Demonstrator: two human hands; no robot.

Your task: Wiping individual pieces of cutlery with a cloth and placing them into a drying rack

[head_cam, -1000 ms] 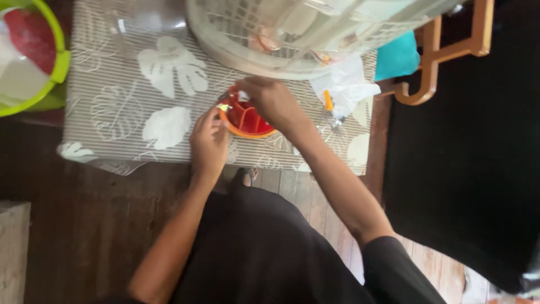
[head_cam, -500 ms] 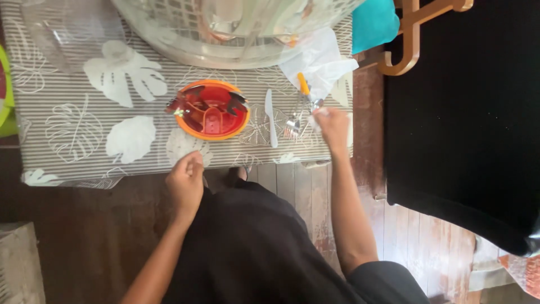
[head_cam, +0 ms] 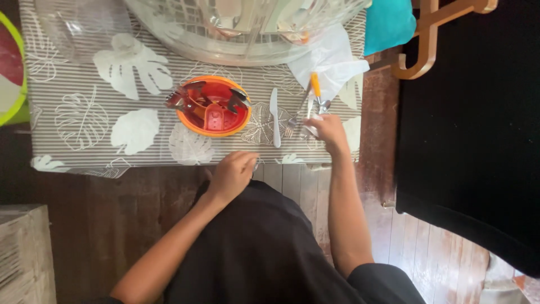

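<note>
Striped, leaf-patterned tablecloth covers the table. Right hand pinches metal cutlery lying right of a white plastic knife; left hand rests curled and empty at the near edge. Loosely pinched cutlery could slip and clatter off the nearby edge.

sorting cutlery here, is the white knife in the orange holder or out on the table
Out: the white knife lies flat on the table, right of the orange holder, untouched.
</note>
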